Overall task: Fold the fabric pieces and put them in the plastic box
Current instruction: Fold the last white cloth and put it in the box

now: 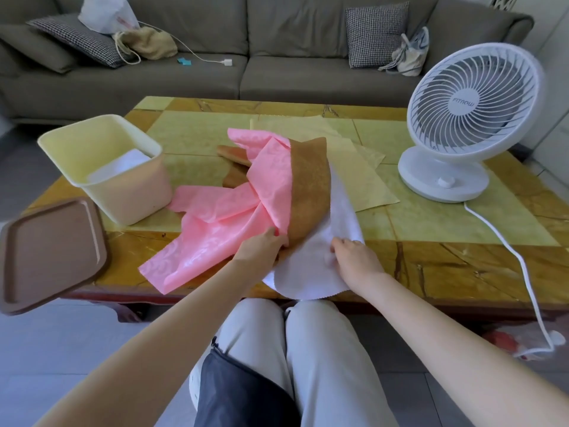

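Fingers, left hand (pixel 259 249): clamped on pink fabric (pixel 215 220)
Fingers, right hand (pixel 354 257): pinched white fabric (pixel 308 280)
Plastic box (pixel 132 201): lidless, beside pink fabric

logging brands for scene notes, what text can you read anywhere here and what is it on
"FITNOW": on the centre hub of the white fan.
Red print on the white plastic bag on the sofa: too blurred to read.
No other text is visible.
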Action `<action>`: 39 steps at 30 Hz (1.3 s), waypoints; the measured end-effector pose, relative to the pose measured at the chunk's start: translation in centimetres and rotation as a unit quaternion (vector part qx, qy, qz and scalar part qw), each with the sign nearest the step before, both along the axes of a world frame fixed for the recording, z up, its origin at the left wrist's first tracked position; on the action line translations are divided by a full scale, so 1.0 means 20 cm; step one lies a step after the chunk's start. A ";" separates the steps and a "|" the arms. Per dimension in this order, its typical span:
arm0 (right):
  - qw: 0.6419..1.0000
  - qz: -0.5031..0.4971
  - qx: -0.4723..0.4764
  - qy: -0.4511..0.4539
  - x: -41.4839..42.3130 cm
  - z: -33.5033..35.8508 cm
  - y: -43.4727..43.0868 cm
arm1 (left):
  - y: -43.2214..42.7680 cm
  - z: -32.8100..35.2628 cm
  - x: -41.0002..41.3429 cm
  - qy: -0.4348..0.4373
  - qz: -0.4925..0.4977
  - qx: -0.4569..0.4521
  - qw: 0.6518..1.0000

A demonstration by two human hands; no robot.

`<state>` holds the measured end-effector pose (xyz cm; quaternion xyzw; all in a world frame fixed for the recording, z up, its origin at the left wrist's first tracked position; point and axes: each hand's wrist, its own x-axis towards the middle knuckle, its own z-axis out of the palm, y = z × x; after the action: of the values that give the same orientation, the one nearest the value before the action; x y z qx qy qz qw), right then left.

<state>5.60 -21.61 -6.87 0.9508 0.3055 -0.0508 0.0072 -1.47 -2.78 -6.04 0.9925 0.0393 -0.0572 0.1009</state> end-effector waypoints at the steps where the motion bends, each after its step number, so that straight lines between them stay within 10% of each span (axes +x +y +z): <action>1: 1.000 -0.013 0.010 0.011 0.01 0.00 -0.02 | 0.02 0.00 -0.02 -0.008 0.012 0.004 1.000; 12: 0.952 -0.281 0.106 0.064 0.06 0.05 -0.38 | 0.05 0.06 -0.06 -0.010 0.110 0.173 0.979; 19: 0.999 0.028 0.016 -0.008 -0.08 0.02 -0.40 | -0.17 0.03 -0.15 -0.106 -0.093 0.035 0.989; 31: 0.994 -0.071 0.080 0.008 0.07 0.33 -0.26 | -0.04 0.17 -0.16 0.071 0.019 0.198 0.977; 39: 0.909 -0.107 0.300 -0.269 0.23 1.25 -0.13 | 0.05 0.98 0.02 -0.321 0.122 0.161 0.925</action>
<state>10.22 -24.18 18.23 0.9127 0.1894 0.3006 -0.2020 -1.03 -1.79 13.64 0.9480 0.1347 0.2844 -0.0472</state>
